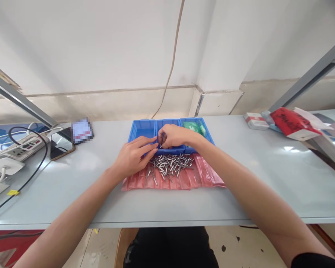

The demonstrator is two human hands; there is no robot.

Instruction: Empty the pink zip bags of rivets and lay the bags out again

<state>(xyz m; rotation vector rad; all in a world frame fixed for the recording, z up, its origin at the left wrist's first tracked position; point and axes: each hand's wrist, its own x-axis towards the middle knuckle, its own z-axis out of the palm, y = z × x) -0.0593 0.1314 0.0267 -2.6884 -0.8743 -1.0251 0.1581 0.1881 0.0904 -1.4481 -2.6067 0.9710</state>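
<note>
Three blue plastic bins (143,125) stand side by side on the table, the right one holding green plastic packets (192,127). Over the middle bin, my right hand (171,134) is closed in a pinch, and a thin metal blind rivet (161,143) shows at its fingertips. My left hand (134,154) lies across the front of the left bin, fingers stretched out and their tips close to my right hand. In front of the bins a loose pile of silver blind rivets (170,165) rests on pink plastic bags (188,180). My right hand hides part of the middle bin's inside.
To the left, a phone (61,143) lies beside a power strip (24,147) with plugs and cables. A small white-and-red box (256,121) and a red package (292,121) sit at the right. The table's front edge (167,224) runs close to my body.
</note>
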